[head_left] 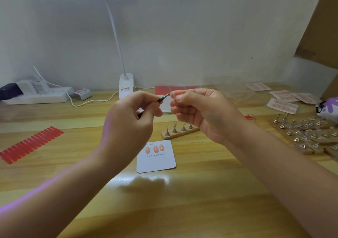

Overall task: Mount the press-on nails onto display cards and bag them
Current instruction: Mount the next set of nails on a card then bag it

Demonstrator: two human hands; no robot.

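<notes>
Left hand (128, 117) is gripping tweezers (163, 98), tip touching a small nail (173, 95) being pinched by the right hand (199, 113), above the display card (161, 161).

— What does the right hand (197, 113) pinch?
— Too small to tell; its fingers (178, 98) hide it.
— The tweezers (163, 98)?
— Middle hidden inside the left hand (131, 117).
— That purple thing (329, 107)?
— Cut off by the edge.

White display card (156, 161) bears pink nails (155, 148); red strip (31, 143) lies on yellow-brown striped table (201, 192).
</notes>
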